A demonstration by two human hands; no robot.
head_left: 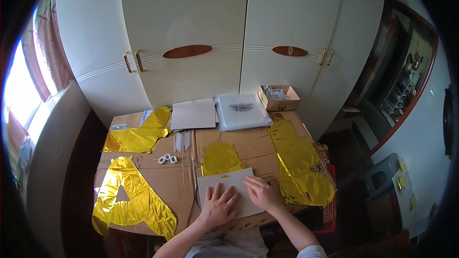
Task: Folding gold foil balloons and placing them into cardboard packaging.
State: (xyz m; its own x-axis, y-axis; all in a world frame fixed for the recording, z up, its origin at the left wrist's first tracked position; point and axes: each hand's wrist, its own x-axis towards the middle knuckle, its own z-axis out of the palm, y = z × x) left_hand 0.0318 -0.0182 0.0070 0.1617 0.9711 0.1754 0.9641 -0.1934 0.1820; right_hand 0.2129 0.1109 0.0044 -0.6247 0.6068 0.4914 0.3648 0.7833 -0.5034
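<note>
A white card with a small hanger slot at its top lies at the table's near edge. My left hand rests flat on it, fingers spread, holding nothing. Over the card's right side is my right hand, its fingers stretched out to the left and close together, with nothing visible in them. A gold foil balloon, deflated, lies partly under the card's far edge. Another flat gold foil balloon is to the right. On the left lie an A-shaped gold foil balloon and a bent gold one.
Flattened cardboard covers the table. Clear straws and small white ribbon rolls lie left of centre. Behind are stacked white cards, a pile of clear plastic bags and a small open box. White cabinets stand beyond.
</note>
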